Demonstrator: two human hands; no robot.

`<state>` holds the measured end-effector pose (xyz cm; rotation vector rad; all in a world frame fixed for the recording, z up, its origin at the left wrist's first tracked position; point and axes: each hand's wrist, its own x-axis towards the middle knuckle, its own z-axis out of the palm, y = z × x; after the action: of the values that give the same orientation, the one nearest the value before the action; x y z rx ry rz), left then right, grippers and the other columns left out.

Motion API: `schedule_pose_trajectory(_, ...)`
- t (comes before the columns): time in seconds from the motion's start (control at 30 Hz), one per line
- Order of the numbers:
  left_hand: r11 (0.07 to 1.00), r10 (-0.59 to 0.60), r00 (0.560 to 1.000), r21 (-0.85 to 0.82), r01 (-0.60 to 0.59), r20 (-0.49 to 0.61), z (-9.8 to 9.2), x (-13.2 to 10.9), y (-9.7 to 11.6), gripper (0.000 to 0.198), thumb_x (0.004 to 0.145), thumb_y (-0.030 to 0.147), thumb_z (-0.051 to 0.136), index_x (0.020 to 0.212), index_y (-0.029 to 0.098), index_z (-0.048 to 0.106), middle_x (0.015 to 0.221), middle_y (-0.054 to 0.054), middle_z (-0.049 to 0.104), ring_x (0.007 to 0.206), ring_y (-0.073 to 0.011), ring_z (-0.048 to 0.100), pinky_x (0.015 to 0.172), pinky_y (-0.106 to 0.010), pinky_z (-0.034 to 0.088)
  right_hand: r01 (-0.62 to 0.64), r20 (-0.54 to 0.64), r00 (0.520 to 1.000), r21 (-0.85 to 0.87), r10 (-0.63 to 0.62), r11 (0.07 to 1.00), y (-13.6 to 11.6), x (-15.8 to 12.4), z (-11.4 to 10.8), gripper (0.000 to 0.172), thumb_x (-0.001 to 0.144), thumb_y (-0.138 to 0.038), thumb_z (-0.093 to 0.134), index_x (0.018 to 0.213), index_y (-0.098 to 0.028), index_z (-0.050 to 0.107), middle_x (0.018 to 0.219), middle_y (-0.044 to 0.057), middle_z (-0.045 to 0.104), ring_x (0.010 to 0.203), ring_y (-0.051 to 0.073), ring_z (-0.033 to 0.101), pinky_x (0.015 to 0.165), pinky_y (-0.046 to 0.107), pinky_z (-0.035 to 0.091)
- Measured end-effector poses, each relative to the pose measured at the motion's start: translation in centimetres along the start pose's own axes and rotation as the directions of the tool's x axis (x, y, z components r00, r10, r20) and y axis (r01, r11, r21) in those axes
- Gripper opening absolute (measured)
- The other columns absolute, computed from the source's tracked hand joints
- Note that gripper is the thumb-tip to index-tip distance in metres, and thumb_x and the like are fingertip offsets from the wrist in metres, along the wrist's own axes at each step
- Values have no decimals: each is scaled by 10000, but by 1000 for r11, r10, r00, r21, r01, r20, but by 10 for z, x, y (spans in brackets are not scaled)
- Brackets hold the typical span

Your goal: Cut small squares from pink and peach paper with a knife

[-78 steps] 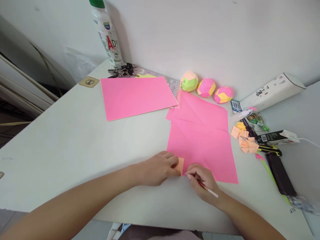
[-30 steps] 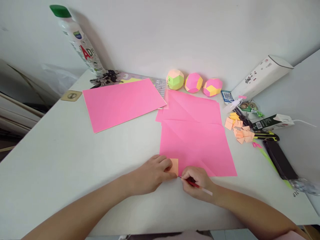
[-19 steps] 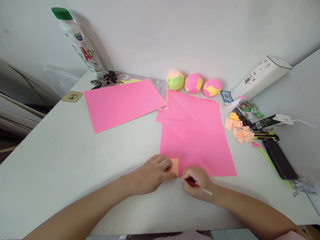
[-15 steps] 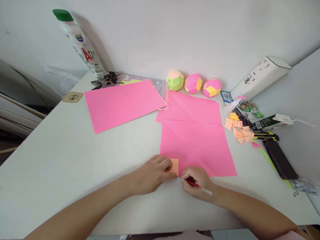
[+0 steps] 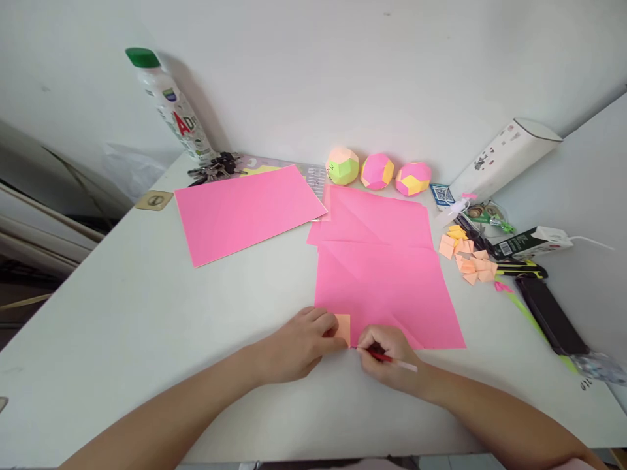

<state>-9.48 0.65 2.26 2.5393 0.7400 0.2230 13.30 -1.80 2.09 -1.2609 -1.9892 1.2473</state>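
Observation:
My left hand (image 5: 301,343) presses a small orange paper square (image 5: 343,326) flat onto the near left corner of a creased pink sheet (image 5: 389,287). Its fingers are curled over the square's left side. My right hand (image 5: 389,362) is closed around a thin red and white pen (image 5: 389,359). The pen tip touches the paper just below the square's right corner. Both hands rest on the white table (image 5: 147,313) near its front edge.
A flat pink sheet (image 5: 247,209) lies further left. Three paper balls (image 5: 377,171) stand by the wall. A bottle (image 5: 176,111) and keys (image 5: 215,168) are at the back left. Orange paper squares (image 5: 465,258), a cutter (image 5: 522,269), boxes and a black case (image 5: 551,313) crowd the right.
The view has shifted slightly. My hands stay at the orange square; the pen tip has moved down along the square's right edge to just below its corner.

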Motion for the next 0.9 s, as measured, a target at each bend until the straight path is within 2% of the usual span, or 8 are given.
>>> schedule_pose_trajectory(0.27,1000,-10,1000,-10,10,6,0,0,0,435,757,-19,440,1076,246,573,912,-37,483,815,-176,412,788,-317,367,41,-1,999,-14,-42,999,3,1,2,104,706,-133,500,642,-200,453,570,-51,452,502,77,378,477,200,300)
schedule_pose_trajectory(0.43,1000,-1,1000,-8,1,-30,0,0,1,394,787,5,437,1061,254,574,909,-35,491,815,-175,432,786,-313,371,54,3,999,-6,-54,999,3,0,2,117,684,-123,505,625,-199,438,569,-55,437,508,76,372,483,206,293)
schedule_pose_trajectory(0.5,1000,2,999,-8,-3,-47,1,0,1,365,803,18,430,1045,245,581,894,-36,492,800,-173,438,774,-311,377,18,19,1000,26,-19,999,3,0,1,126,687,-120,517,626,-198,438,564,-60,429,501,72,364,472,203,288)
schedule_pose_trajectory(0.6,1000,-1,995,-26,-2,-105,3,1,-1,281,832,45,406,946,209,603,832,-34,480,747,-163,439,725,-300,391,-123,39,992,163,118,979,4,1,-2,134,715,-138,546,650,-199,447,574,-64,433,498,66,363,452,191,290)
schedule_pose_trajectory(0.73,995,-61,978,-87,44,-200,7,4,-5,241,897,109,365,836,163,592,938,-70,504,710,-138,463,690,-292,426,-275,90,961,442,263,854,8,9,-11,136,771,-220,581,705,-201,464,585,-68,485,447,51,371,418,187,299)
schedule_pose_trajectory(0.9,986,-145,958,-117,119,-249,9,6,-7,188,871,122,442,972,168,595,1173,-116,475,878,-172,527,770,-319,488,-381,274,924,691,266,614,11,21,-29,197,778,-301,639,713,-189,489,603,-49,588,391,38,389,365,177,208)
